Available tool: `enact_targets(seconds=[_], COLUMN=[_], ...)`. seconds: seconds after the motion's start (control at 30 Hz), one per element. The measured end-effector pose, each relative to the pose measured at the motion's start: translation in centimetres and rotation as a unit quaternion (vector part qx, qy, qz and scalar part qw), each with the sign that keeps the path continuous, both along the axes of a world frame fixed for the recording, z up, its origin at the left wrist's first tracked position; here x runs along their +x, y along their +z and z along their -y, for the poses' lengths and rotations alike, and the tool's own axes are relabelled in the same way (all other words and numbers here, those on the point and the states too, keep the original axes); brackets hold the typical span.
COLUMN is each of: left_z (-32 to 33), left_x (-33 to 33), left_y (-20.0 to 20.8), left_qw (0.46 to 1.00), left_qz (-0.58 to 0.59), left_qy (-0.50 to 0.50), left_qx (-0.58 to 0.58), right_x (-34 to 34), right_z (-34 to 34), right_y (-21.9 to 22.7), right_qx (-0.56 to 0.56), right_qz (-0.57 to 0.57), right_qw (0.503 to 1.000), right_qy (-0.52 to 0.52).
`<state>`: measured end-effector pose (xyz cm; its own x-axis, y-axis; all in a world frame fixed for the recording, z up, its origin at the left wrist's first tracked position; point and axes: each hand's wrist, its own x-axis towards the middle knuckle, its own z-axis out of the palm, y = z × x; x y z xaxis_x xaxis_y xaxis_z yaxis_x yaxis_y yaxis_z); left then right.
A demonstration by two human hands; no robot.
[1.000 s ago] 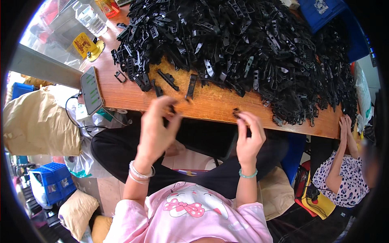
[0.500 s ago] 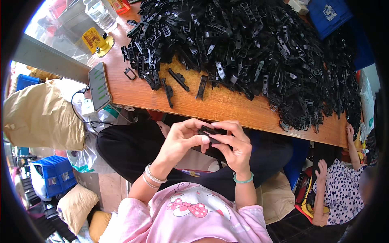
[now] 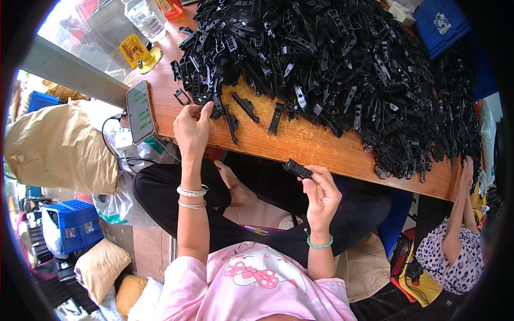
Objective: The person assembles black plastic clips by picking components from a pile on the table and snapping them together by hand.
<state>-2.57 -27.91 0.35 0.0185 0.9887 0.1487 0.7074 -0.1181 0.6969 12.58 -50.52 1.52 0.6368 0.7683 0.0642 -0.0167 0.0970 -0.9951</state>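
My right hand pinches a black slotted plastic part by one end, just off the table's front edge. My left hand reaches over the tabletop at the left, its fingers curled and fingertips close together at the lower left edge of a big heap of black plastic parts. Whatever those fingertips pinch is hidden. Three loose black parts lie apart from the heap, among them a narrow one, a slanting one and a slotted one. A small black frame lies left of the heap.
A phone leans at the wooden table's left edge, near a yellow holder and a water bottle. Blue crates stand at the far right. Another person's arm reaches to the heap's right end.
My hands have parted. The left moved forward and left to the heap's edge; the right keeps the black part and has shifted slightly right. The other person's arms have moved toward the heap.
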Motion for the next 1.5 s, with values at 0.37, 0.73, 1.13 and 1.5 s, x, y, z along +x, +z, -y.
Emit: enact_targets(seconds=[0.37,0.73,1.13,1.5], left_z=[6.6,11.4,10.6,11.3], left_x=[7.4,4.4,4.2,4.2], left_y=[0.9,1.6,2.4,2.3], left_qw=[0.944,0.867,0.795,0.777], left_qz=[-0.056,0.306,0.350,0.457], left_qy=[-0.263,-0.352,-0.335,-0.231], left_qx=[0.192,-0.175,-0.365,-0.365], right_x=[-0.3,0.9,0.8,0.4], right_z=[-0.4,-1.4,-1.2,-0.1], right_y=[-0.8,-0.6,-0.1,1.1], right_qx=[-0.005,0.059,0.037,-0.038], right_qz=[-0.072,-0.283,-0.176,-0.028], right_qw=[0.994,0.956,0.983,0.995], right_qy=[-0.079,-0.052,-0.027,-0.092])
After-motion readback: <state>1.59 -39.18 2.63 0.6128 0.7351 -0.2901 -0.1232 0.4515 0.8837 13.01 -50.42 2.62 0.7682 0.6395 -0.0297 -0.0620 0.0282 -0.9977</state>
